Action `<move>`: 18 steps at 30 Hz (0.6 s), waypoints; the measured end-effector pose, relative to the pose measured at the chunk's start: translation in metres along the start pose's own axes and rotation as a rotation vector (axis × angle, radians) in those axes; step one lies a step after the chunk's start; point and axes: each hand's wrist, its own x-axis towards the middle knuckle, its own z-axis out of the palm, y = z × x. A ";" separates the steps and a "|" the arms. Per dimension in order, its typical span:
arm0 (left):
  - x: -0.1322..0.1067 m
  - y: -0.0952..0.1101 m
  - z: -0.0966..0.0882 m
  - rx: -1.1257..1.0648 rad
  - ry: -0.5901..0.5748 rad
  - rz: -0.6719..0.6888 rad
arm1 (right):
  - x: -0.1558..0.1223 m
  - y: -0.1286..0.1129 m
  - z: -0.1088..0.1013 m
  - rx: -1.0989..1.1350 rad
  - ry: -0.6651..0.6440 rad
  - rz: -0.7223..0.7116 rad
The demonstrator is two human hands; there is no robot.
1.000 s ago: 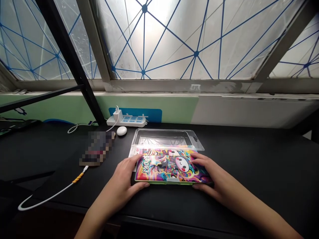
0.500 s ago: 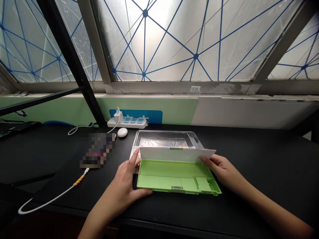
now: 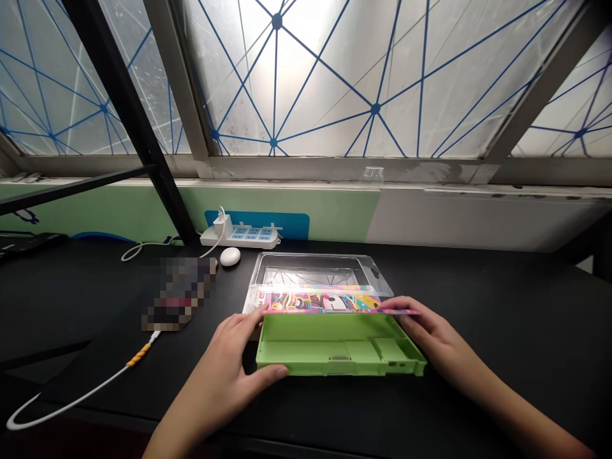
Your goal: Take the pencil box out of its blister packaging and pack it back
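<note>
A green pencil case [image 3: 306,349] lies on the black desk, its molded inside and small right-hand compartments showing. Its lid [image 3: 329,301], printed with bright cartoon figures, stands raised over the back part of the tray, its outer face now visible. My left hand [image 3: 234,357] grips the case's left end, thumb at the front edge and fingers near the lid's left corner. My right hand [image 3: 428,322] pinches the lid's right end, its fingers partly hidden. Just behind the case lies a clear plastic package [image 3: 377,280] with a white printed card edge on its left.
Left of the case are a blurred-out phone-like device [image 3: 180,296] with a white cable [image 3: 81,395], and a white rounded case [image 3: 230,257]. A power strip [image 3: 253,238] with a plugged charger sits by the wall. A black metal frame [image 3: 129,115] rises at left.
The lid has swung down toward the tray: its white inner face is gone from sight and the printed outside shows. Both hands keep their holds. The view has shifted slightly.
</note>
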 end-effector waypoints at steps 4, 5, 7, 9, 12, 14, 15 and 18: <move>0.003 0.004 -0.005 -0.038 0.023 -0.042 | -0.007 0.001 -0.001 -0.100 -0.106 -0.186; 0.004 0.004 -0.006 -0.044 0.029 -0.058 | -0.008 0.002 0.000 -0.120 -0.125 -0.207; 0.006 0.003 -0.007 -0.046 0.042 -0.087 | -0.009 0.003 0.003 -0.169 -0.143 -0.218; 0.007 0.000 -0.007 -0.041 0.049 -0.088 | -0.010 0.003 0.005 -0.208 -0.127 -0.206; 0.009 -0.003 -0.007 -0.028 0.041 -0.019 | -0.009 0.001 0.007 -0.227 -0.084 -0.154; 0.010 -0.003 -0.007 -0.001 0.012 0.021 | -0.009 -0.001 0.007 -0.213 -0.065 -0.086; 0.010 -0.002 -0.007 0.014 -0.009 0.032 | -0.008 -0.003 0.007 -0.192 -0.061 -0.048; 0.011 -0.001 -0.007 0.040 -0.059 0.045 | -0.007 -0.005 0.008 -0.111 -0.056 0.034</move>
